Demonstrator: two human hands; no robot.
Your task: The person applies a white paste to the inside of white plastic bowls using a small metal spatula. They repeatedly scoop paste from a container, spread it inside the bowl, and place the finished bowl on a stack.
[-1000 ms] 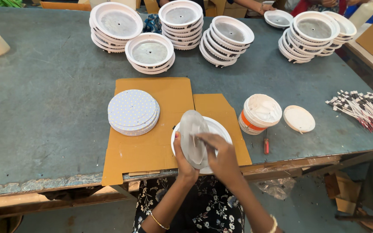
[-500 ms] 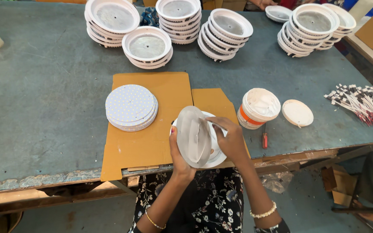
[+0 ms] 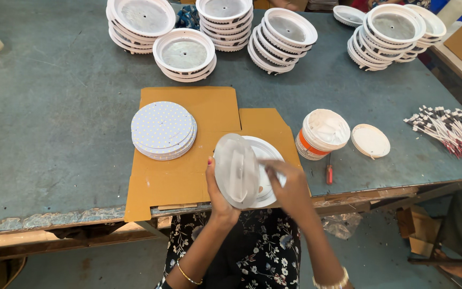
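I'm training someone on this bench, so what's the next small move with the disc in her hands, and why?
Probably lay the disc flat into the white housing beneath. The left hand holds it tilted on edge over the housing, and the right hand is at its far side.

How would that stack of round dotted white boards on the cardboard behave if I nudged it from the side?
The stack of round boards would probably shear rather than move as one: the discs already sit slightly offset. They look thin, flat and stiff, so each likely slides, not rolls. The smooth cardboard sheet beneath would offer little grip, so the bottom disc may skate too.
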